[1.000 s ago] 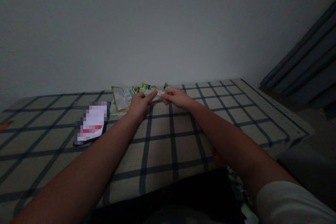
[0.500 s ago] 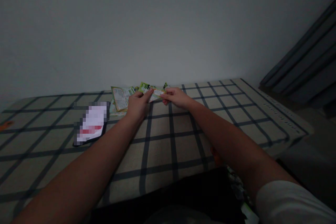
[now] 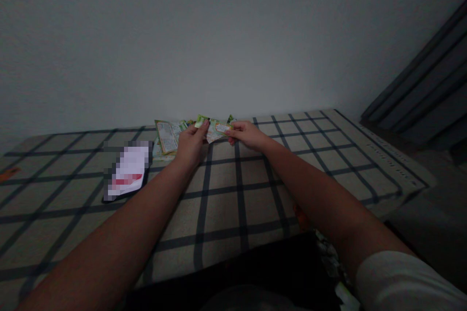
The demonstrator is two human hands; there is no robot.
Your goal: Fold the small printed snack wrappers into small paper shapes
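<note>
Both my arms reach out over a checked bed sheet [image 3: 226,204] toward the wall. My left hand [image 3: 190,143] and my right hand [image 3: 246,135] pinch the two ends of a small green sachet [image 3: 215,129], holding it just above the sheet. Behind and left of it lie more sachets [image 3: 168,136], one with a pale printed face, flat on the sheet near the wall. The room is dim, so the print on the packets cannot be read.
A blurred white and red item on a dark backing [image 3: 127,170] lies on the sheet to the left. A dark curtain [image 3: 426,97] hangs at the right. A dark bundle [image 3: 255,272] sits at the sheet's near edge, before me.
My left hand has shifted a little left along the sachet, and the sachet has tilted slightly. The arms stay in the same place.
</note>
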